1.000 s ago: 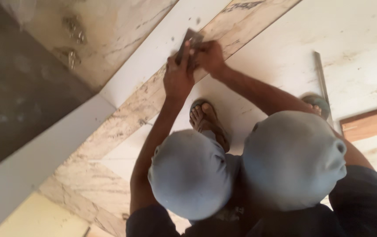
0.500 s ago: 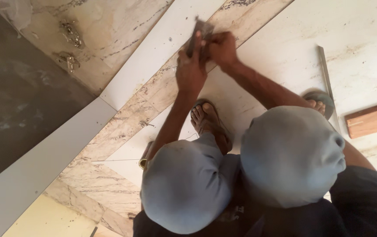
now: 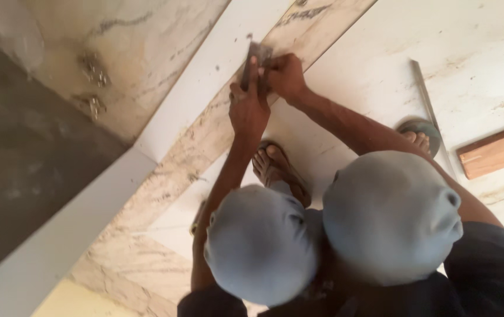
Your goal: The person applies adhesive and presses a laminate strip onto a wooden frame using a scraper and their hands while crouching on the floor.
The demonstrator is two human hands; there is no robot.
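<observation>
Against the veined marble strip at the white tile edge [image 3: 205, 88], a small dark flat metal scraper [image 3: 254, 58] is gripped upright by the left hand [image 3: 248, 108], fingers wrapped shut around it, while its blade is pinched just beside by the closed right hand [image 3: 284, 75].

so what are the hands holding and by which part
Both the left hand and right hand grip a small dark metal tool by its lower end, against the marble strip.

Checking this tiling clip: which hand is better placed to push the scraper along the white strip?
Probably left: the left hand lies lengthwise over the dark scraper, fingers along it; the right hand only grips its side.
</observation>
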